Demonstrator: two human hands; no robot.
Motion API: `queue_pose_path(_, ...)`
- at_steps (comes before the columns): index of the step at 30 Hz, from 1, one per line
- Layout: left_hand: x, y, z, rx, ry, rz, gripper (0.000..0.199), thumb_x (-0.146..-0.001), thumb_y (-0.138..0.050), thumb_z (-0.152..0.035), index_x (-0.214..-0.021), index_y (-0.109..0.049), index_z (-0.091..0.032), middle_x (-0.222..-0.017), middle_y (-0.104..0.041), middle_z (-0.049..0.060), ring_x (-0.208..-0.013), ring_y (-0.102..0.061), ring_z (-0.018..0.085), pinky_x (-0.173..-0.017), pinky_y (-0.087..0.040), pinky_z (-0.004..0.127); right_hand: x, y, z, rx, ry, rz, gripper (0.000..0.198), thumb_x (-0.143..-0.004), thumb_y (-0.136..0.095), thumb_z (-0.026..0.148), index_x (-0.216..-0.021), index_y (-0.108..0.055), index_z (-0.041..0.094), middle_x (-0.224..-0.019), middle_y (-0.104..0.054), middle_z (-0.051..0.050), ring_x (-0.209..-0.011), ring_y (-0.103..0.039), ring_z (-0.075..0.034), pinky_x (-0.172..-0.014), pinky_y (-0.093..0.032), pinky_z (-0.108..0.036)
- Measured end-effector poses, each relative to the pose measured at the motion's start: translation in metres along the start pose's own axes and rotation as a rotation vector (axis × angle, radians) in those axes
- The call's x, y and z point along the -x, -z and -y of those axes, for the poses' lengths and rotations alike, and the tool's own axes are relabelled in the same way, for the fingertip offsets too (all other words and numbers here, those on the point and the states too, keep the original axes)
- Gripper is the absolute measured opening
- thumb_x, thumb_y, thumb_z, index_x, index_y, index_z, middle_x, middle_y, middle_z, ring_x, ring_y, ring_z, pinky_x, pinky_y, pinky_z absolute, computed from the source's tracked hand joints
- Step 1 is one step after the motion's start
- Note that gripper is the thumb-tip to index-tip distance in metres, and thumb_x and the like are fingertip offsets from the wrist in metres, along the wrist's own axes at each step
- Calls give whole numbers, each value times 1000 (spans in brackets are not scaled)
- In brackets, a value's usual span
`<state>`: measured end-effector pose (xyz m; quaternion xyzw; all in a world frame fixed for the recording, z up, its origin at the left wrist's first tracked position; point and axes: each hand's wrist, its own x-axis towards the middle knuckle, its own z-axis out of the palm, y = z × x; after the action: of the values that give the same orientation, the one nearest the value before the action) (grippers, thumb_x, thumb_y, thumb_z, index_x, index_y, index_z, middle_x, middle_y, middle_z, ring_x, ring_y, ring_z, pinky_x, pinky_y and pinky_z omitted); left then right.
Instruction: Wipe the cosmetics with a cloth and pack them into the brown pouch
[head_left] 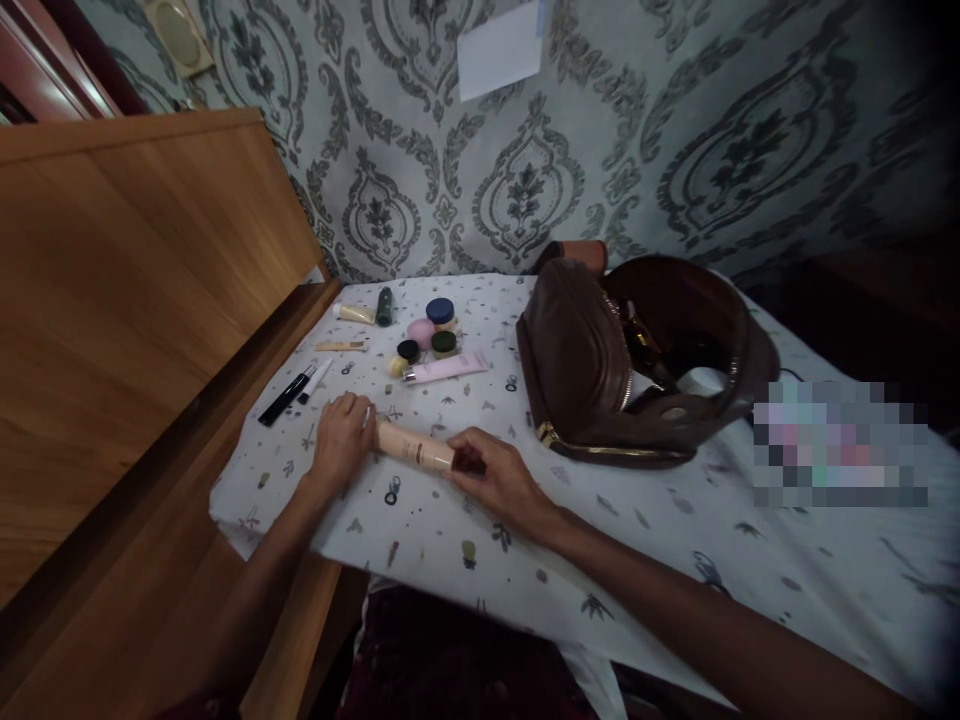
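A peach-beige cosmetic tube (415, 446) lies level just over the printed cloth, between my two hands. My left hand (343, 436) is closed at its left end, fingers curled. With thumb and fingers my right hand (504, 482) pinches the other end, which the fingers partly cover. Behind the tube lies a pink tube with a silver cap (448, 368). Beside it are a blue-lidded jar (440, 313), a green-lidded jar (443, 344), a pink egg-shaped item (421, 333), a small black-topped pot (409, 350) and a yellow ball-shaped item (397, 366).
An open brown leather bag (577, 350) with items inside stands right of my hands. At left lie a black slim case (285, 400), a white slim tube (318, 379), a tan stick (340, 346), a cream tube (355, 314) and a dark green tube (385, 306). A wooden panel (150, 270) borders the table.
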<state>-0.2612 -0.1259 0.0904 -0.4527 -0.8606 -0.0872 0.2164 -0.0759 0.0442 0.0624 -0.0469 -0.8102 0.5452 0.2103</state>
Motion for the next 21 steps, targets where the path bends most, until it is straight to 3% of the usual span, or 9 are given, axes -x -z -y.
queue_pose_path(7, 2, -6, 6, 226, 59, -27, 22, -99, -37, -24, -82, -50, -22, -80, -53, 4, -80, -53, 22, -74, -44, 34, 0, -1, -4, -47, 1, -19, 27, -75, -64, 8, -99, -63, 20, -89, -66, -2, -82, -65, -16, -75, -57, -32)
queue_pose_path(13, 6, -7, 6, 381, 77, -143, 21, -99, -38, -24, -82, -50, -22, -82, -52, 3, -79, -52, 20, -73, -43, 32, -3, 0, -15, -132, -27, 0, 33, -75, -71, 15, -107, -66, 19, -100, -61, -4, -89, -66, -17, -80, -60, -34)
queue_pose_path(17, 5, -5, 4, 430, 82, -232, 20, -99, -40, -24, -84, -51, -22, -81, -51, 2, -78, -51, 19, -71, -42, 30, -2, 1, -13, -38, 89, -54, 32, -77, -69, 11, -107, -64, 21, -101, -62, -4, -87, -65, -17, -82, -59, -35)
queue_pose_path(21, 4, -4, 4, 435, 55, -201, 19, -99, -41, -23, -84, -52, -22, -82, -50, 2, -79, -51, 19, -73, -42, 30, 1, 1, -9, 119, 245, -64, 38, -76, -65, 3, -109, -61, 21, -108, -62, -6, -94, -64, -19, -83, -56, -35)
